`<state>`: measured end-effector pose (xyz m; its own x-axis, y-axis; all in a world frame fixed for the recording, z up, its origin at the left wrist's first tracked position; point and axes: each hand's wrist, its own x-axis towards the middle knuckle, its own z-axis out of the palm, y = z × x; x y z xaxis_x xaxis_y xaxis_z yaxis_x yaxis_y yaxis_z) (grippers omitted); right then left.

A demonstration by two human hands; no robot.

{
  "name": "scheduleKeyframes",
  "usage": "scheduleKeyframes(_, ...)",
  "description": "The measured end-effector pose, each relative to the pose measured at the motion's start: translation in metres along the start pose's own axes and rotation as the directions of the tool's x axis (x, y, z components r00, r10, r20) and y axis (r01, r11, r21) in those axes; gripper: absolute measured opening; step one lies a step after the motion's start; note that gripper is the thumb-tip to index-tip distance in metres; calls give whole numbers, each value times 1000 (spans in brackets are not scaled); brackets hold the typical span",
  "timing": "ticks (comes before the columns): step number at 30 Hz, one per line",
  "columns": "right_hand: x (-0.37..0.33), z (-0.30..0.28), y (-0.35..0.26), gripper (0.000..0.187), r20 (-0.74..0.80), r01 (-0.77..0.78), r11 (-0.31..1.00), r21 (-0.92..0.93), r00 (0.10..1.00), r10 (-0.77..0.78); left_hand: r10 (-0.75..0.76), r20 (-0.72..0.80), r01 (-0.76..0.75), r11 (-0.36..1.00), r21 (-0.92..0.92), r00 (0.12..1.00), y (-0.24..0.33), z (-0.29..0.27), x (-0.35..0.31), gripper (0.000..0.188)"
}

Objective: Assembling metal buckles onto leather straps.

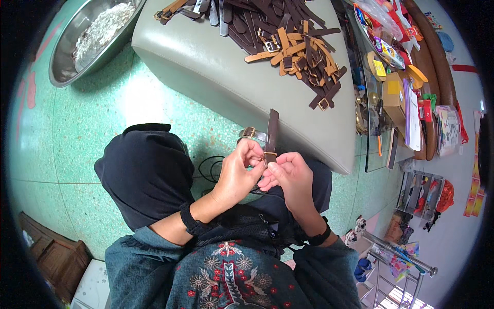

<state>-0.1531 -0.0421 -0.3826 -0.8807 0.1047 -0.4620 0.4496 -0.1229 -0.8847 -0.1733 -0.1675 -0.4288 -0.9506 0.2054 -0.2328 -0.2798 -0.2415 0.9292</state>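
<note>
A dark brown leather strap stands up between my two hands, above my lap. Around its lower part sits a small gold-coloured metal loop, close to my fingertips. My left hand pinches the strap near this loop from the left. From the other side my right hand grips its lower end between thumb and fingers. A gold-coloured buckle on a dark strap section shows just left of the upright piece. Beyond my hands, a grey padded bench bears a heap of dark brown straps and a bunch of tan and brown buckled straps.
A large metal basin with whitish material stands on the green floor at the far left. To the right, a glass-topped table holds packets, a cardboard box and papers. A black cable lies near my knees. A metal rack stands at lower right.
</note>
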Motion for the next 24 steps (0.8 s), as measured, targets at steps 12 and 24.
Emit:
scheduleKeyframes(12, 25, -22, -9, 29, 157, 251, 897, -363, 966, -207, -28, 191, 21, 999, 40, 981, -2, -3, 0, 19)
scheduleKeyframes(24, 28, -40, -4, 12, 46, -27, 995, -93, 998, 31, -190, 357, 271, 944, -191, 915, -3, -7, 4, 19)
